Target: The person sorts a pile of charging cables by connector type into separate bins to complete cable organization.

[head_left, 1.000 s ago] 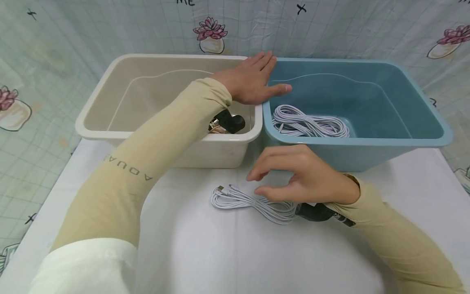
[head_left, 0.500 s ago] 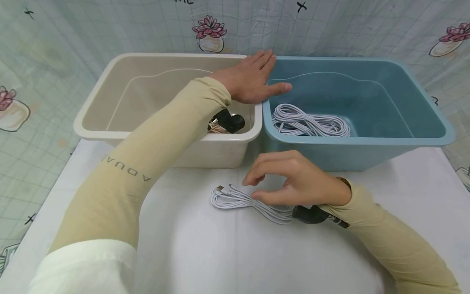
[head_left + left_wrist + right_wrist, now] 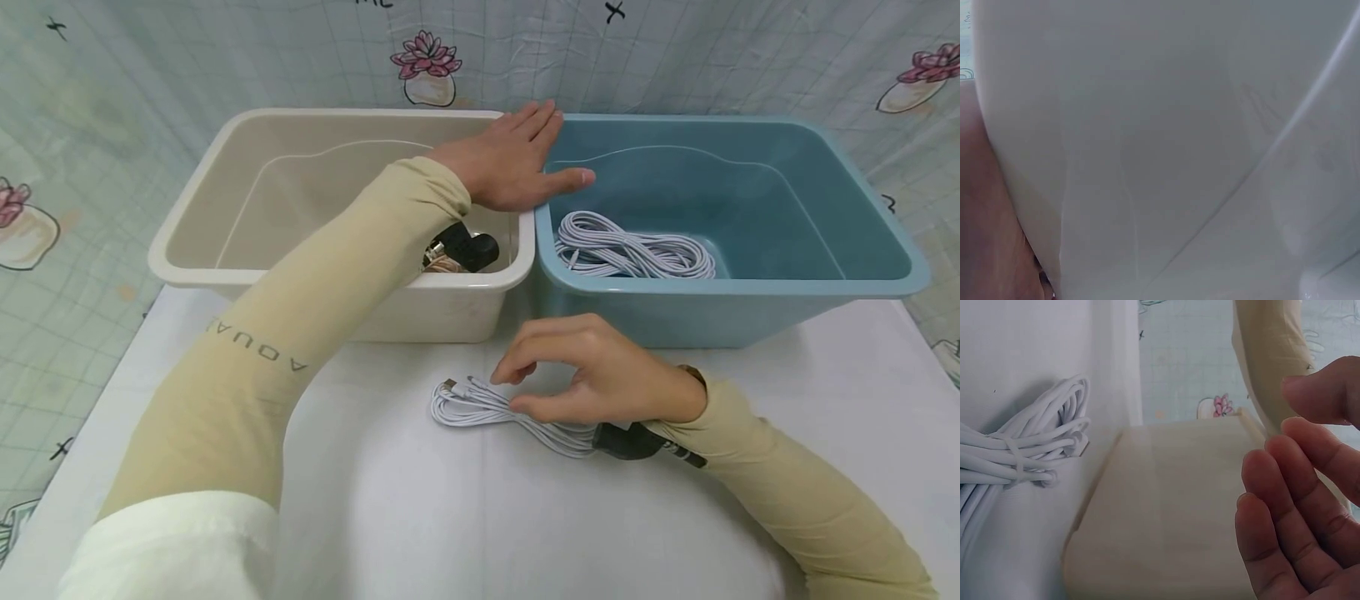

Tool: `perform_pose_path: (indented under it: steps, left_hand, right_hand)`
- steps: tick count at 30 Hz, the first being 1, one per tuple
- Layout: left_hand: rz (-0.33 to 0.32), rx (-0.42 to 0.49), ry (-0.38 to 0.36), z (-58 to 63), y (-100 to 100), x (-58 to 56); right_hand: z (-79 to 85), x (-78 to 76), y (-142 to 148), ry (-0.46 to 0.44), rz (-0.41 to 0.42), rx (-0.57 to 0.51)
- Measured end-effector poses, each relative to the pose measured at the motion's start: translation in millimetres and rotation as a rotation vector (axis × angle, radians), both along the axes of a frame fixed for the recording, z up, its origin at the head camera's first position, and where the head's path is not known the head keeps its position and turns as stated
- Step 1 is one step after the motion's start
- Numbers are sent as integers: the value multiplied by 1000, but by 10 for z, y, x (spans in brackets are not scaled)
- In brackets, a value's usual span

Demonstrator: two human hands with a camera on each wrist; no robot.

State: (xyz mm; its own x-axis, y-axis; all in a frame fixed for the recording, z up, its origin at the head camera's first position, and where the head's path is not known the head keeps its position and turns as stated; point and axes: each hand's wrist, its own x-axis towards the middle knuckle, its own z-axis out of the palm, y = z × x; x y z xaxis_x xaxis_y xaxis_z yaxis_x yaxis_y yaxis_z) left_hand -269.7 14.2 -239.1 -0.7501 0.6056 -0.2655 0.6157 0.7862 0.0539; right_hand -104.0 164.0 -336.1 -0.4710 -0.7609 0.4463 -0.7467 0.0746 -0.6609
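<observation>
My left hand rests across the adjoining rims of the cream bin and the blue bin, fingers spread and thumb over the blue side. In the left wrist view the cream bin's pale wall fills most of the picture. Over a white USB cable, coiled and tied on the table, my right hand hovers with thumb and fingers bent apart, holding nothing. The right wrist view shows the cable apart from the fingertips. Part of the coil is hidden beneath the hand.
Inside the blue bin lies a bundle of white cable. A black object and copper-coloured strands sit in the cream bin, partly behind the left sleeve. A patterned curtain hangs behind the bins. White cloth covers the table.
My right hand has moved slightly left and down toward the near side, over the coiled cable. The left hand stays on the bin rims, and the cable lies where it was.
</observation>
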Motion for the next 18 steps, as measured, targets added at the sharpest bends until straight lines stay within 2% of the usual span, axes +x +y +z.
perform_pose_path:
  steps: [9,18]
  left_hand:
    - [-14,12,-8,23,-13,-10]
    - [-15,2,-7,12,-12,-2]
  right_hand:
    - [-48,-8,-19,54,-24,47]
    - [-188,-33,-53,84,-38,115]
